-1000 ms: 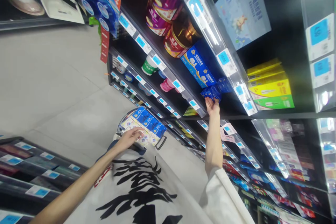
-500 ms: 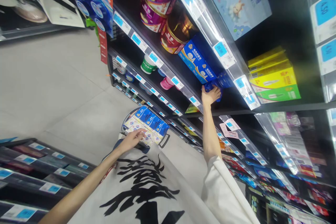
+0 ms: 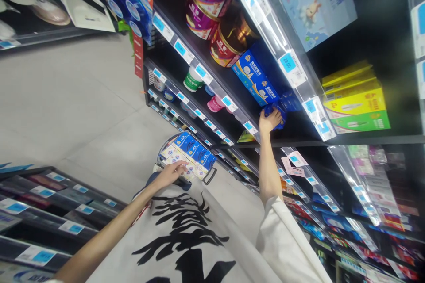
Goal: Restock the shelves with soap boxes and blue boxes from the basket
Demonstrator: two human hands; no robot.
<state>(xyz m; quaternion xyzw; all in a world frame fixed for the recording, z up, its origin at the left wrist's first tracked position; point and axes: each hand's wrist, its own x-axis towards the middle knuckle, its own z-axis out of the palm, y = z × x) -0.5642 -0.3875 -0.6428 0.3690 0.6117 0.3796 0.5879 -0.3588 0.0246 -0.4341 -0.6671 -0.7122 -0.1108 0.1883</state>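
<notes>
On a shelf at right of centre, my right hand point(image 3: 270, 121) is closed over a dark blue glossy pack point(image 3: 281, 114); its far side lies in shadow and its kind cannot be made out. Beside it stands a blue box point(image 3: 254, 78) with white and orange print. My left hand point(image 3: 171, 173) hovers low, palm down and fingers loosely apart, holding nothing. Under and beyond it are blue boxes point(image 3: 196, 147) and white patterned boxes point(image 3: 174, 154) in a carrier with a dark handle point(image 3: 210, 176).
Purple and red tins point(image 3: 227, 44) stand farther along the same shelf. A yellow-green box point(image 3: 360, 106) and a pale blue box point(image 3: 315, 6) sit on the shelf above. Price-tagged shelf edges point(image 3: 288, 64) jut out near my right arm. Another low rack point(image 3: 36, 203) stands at left.
The view has shifted slightly, so the shelves appear a little farther right. My right hand stays on the blue pack; my left hand stays above the boxes.
</notes>
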